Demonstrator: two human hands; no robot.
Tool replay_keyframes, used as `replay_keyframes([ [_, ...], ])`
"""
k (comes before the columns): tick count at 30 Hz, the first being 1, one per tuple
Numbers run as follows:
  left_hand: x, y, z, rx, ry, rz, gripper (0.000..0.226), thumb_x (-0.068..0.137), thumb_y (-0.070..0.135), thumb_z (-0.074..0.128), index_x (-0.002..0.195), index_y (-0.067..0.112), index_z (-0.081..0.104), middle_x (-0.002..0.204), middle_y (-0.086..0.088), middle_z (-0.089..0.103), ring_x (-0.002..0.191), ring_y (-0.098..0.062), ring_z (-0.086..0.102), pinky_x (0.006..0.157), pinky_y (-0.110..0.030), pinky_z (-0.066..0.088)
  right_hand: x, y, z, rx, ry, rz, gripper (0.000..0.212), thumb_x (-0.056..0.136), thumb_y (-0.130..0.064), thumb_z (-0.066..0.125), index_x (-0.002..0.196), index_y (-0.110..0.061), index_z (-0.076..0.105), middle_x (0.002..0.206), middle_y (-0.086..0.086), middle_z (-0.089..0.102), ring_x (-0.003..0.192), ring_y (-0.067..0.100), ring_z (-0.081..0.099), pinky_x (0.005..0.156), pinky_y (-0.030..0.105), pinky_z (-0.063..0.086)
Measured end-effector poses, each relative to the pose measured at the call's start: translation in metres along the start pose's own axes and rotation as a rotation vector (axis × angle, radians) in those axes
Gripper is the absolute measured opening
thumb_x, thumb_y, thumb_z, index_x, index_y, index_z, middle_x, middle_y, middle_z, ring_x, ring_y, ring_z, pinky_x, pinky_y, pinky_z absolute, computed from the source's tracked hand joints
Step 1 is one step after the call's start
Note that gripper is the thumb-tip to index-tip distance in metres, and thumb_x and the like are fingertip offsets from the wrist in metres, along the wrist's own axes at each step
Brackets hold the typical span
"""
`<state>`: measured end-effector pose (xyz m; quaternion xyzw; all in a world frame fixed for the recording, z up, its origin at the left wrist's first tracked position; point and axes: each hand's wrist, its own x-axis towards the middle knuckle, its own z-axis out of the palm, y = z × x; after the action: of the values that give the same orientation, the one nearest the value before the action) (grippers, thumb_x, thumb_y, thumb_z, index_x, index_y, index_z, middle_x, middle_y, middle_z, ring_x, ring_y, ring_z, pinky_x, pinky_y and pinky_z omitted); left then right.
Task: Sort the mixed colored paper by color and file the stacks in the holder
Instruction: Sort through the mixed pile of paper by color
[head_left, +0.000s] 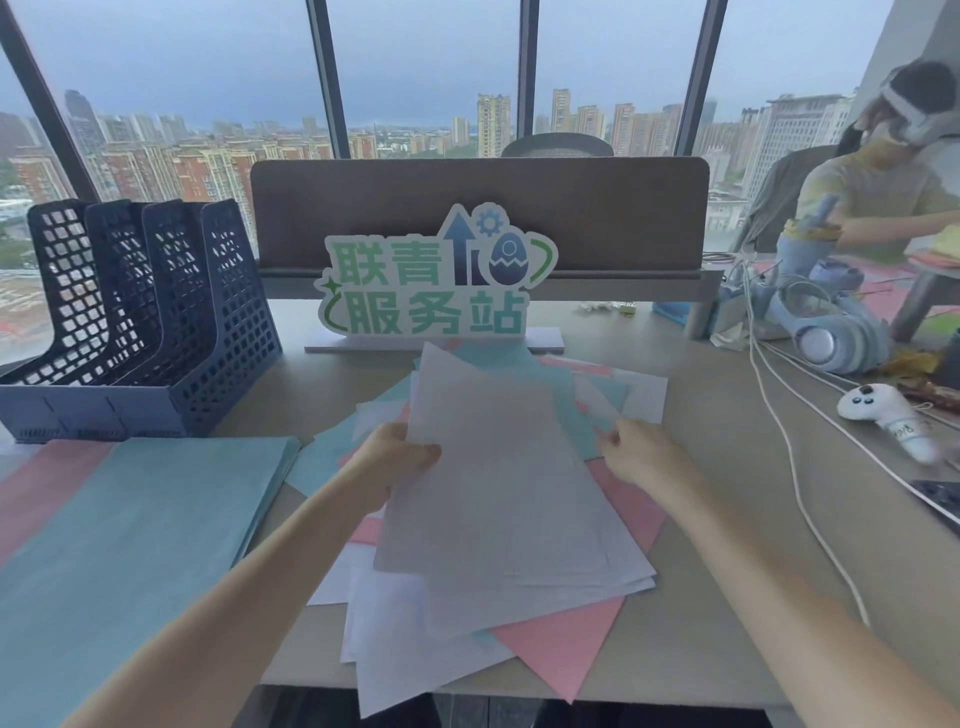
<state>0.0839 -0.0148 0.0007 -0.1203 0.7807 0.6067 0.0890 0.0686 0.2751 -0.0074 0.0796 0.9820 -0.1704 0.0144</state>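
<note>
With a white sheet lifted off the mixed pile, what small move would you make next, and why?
Probably lay the white sheet, held by the left hand, on bare desk to start a white stack. The right hand reaches into the mixed pile. Only blue and pink stacks lie sorted at left, and the holder looks empty.

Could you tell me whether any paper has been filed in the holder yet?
No, the holder shows only bare slots.

"联青服务站" on the desk sign (434, 283)
</note>
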Motion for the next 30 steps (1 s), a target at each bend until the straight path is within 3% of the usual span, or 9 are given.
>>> replay_keyframes([
  [3,0.003,-0.005,-0.011,-0.025,0.058,-0.031,0.019,0.087,0.006,0.066,0.104,-0.002,0.068,0.096,-0.019,0.072,0.079,-0.031,0.07,0.082,-0.049,0.059,-0.003,0.001,-0.006,-0.014,-0.073,-0.025,0.032,0.096,-0.046,0.052,0.106,-0.017,0.063,0.114,0.009,0.068,0.095,0.027,0.062,0.066,0.029,0.044],
  [8,0.005,-0.011,-0.014,-0.077,0.061,-0.063,0.009,0.096,0.002,0.056,0.098,-0.001,0.065,0.097,-0.021,0.069,0.078,-0.031,0.067,0.071,-0.044,0.059,-0.004,-0.002,0.001,0.168,-0.147,-0.005,0.058,0.087,-0.054,0.067,0.134,-0.021,0.056,0.134,0.0,0.059,0.106,0.024,0.064,0.078,0.029,0.054],
  [12,0.004,-0.011,-0.013,-0.211,0.031,-0.062,0.01,0.096,-0.002,0.055,0.102,0.0,0.062,0.09,-0.018,0.067,0.069,-0.027,0.066,0.061,-0.04,0.059,-0.007,-0.001,0.002,0.376,-0.16,0.024,0.047,0.089,-0.039,0.071,0.128,-0.015,0.06,0.11,0.002,0.062,0.076,0.02,0.067,0.056,0.026,0.053],
  [17,0.003,-0.007,-0.012,-0.322,-0.055,-0.09,0.017,0.094,0.01,0.061,0.111,0.008,0.064,0.089,-0.014,0.073,0.066,-0.027,0.071,0.055,-0.036,0.059,-0.013,-0.005,0.007,0.636,-0.215,0.06,0.032,0.09,-0.018,0.074,0.111,0.003,0.063,0.092,0.012,0.064,0.055,0.022,0.066,0.061,0.041,0.06],
  [20,0.002,-0.01,-0.009,-0.322,-0.123,-0.107,0.03,0.091,0.017,0.066,0.121,0.017,0.065,0.093,-0.013,0.076,0.072,-0.028,0.073,0.062,-0.037,0.058,-0.014,-0.008,0.014,0.704,-0.244,0.039,0.035,0.086,-0.02,0.078,0.107,0.006,0.066,0.093,0.022,0.073,0.063,0.024,0.065,0.055,0.03,0.053],
  [22,-0.002,-0.011,-0.004,-0.331,-0.207,-0.074,0.03,0.093,0.008,0.061,0.118,0.025,0.063,0.094,-0.012,0.076,0.077,-0.031,0.073,0.068,-0.042,0.059,-0.015,-0.011,0.019,0.631,-0.225,0.005,0.033,0.083,-0.028,0.081,0.099,0.0,0.072,0.094,0.015,0.076,0.074,0.024,0.067,0.064,0.028,0.047],
  [25,-0.006,-0.009,0.0,-0.294,-0.298,0.018,0.059,0.09,-0.006,0.058,0.124,0.042,0.056,0.112,-0.012,0.072,0.1,-0.04,0.069,0.085,-0.055,0.056,-0.014,-0.012,0.024,0.559,-0.173,-0.018,0.034,0.082,-0.033,0.08,0.09,-0.001,0.074,0.09,0.013,0.076,0.075,0.023,0.068,0.064,0.029,0.042],
  [28,-0.01,-0.002,-0.001,-0.211,-0.295,0.166,0.074,0.081,-0.005,0.066,0.138,0.039,0.048,0.119,-0.012,0.069,0.106,-0.039,0.067,0.093,-0.056,0.053,-0.014,-0.014,0.024,0.583,-0.144,0.013,0.046,0.084,-0.036,0.076,0.094,0.008,0.068,0.085,0.021,0.071,0.07,0.018,0.054,0.065,0.031,0.033],
  [30,-0.014,0.005,-0.001,-0.173,-0.283,0.258,0.071,0.084,-0.005,0.064,0.139,0.035,0.048,0.12,-0.012,0.068,0.106,-0.035,0.067,0.093,-0.052,0.053,-0.015,-0.016,0.02,0.624,-0.127,0.01,0.038,0.088,-0.035,0.074,0.09,0.003,0.067,0.078,0.007,0.064,0.076,0.02,0.054,0.067,0.03,0.034],
])
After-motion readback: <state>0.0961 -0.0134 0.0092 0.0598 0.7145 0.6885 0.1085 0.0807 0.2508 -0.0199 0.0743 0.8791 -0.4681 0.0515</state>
